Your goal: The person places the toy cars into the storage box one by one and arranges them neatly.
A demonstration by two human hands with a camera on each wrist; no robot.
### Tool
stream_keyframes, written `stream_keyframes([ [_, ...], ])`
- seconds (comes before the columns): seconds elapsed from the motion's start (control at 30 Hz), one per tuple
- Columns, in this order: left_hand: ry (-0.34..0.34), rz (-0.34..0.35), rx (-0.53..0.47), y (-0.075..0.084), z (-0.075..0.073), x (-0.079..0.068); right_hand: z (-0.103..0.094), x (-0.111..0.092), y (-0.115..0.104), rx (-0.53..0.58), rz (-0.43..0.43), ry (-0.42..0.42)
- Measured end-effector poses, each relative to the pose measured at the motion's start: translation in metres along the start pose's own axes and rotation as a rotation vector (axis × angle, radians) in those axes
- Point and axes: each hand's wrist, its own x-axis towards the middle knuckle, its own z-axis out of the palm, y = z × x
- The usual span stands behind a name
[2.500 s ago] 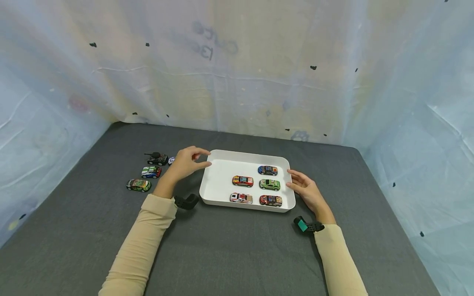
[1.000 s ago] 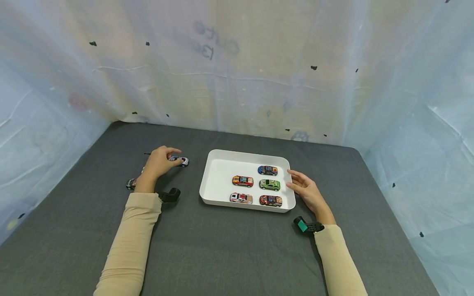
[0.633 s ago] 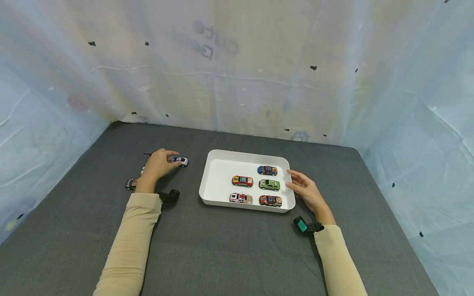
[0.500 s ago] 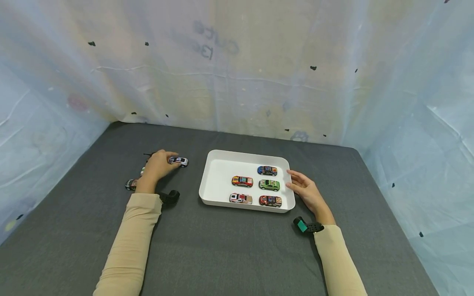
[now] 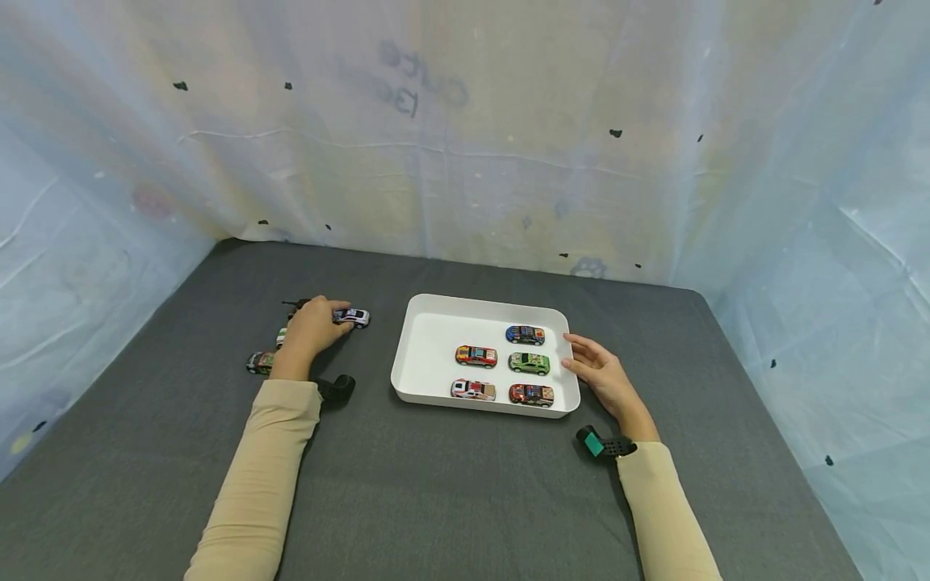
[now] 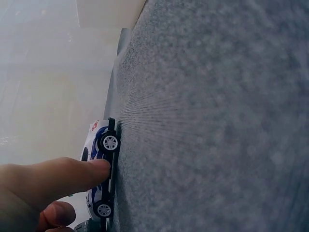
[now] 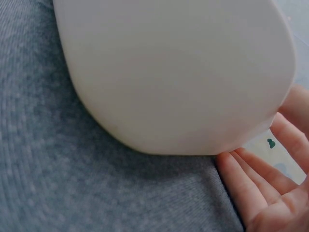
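Observation:
My left hand (image 5: 311, 329) pinches a white and blue toy car (image 5: 354, 318) at the table's left side. In the left wrist view the thumb lies against the flank of this car (image 6: 99, 193), whose wheels are on or very near the cloth. The white tray (image 5: 430, 403) lies in the middle, with several toy cars grouped in its centre and right part, among them a green one (image 5: 529, 363) and a blue one (image 5: 525, 335). At the tray's right end, the fingertips of my right hand (image 5: 603, 375) touch the rim, the fingers loosely bent.
Left of and partly behind my left hand are a camouflage-patterned toy car (image 5: 259, 363), a mostly hidden green and white one (image 5: 281, 337) and a dark toy vehicle with a barrel (image 5: 294, 305). Grey cloth (image 5: 465, 500) covers the table. Pale sheeting (image 5: 494, 202) encloses the back and sides.
My left hand has moved left from the tray's left rim to the white and blue toy car and now pinches it. The right hand and the tray have stayed put.

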Motion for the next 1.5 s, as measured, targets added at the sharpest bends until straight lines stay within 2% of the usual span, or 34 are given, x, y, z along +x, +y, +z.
stream_keyframes([
  [0.23, -0.007, 0.017, 0.022, -0.001, 0.001, 0.001, 0.0, 0.0, 0.0, -0.005, -0.004, -0.002],
  [0.63, 0.044, 0.011, 0.002, 0.001, 0.002, 0.0, -0.001, 0.002, 0.003, 0.001, -0.019, -0.005],
  [1.0, 0.045, 0.012, -0.016, 0.001, -0.002, -0.002, -0.001, 0.002, 0.002, 0.023, -0.038, -0.014],
  [1.5, 0.046, 0.028, -0.042, 0.006, -0.01, -0.005, -0.001, 0.002, 0.002, 0.008, -0.013, -0.007],
])
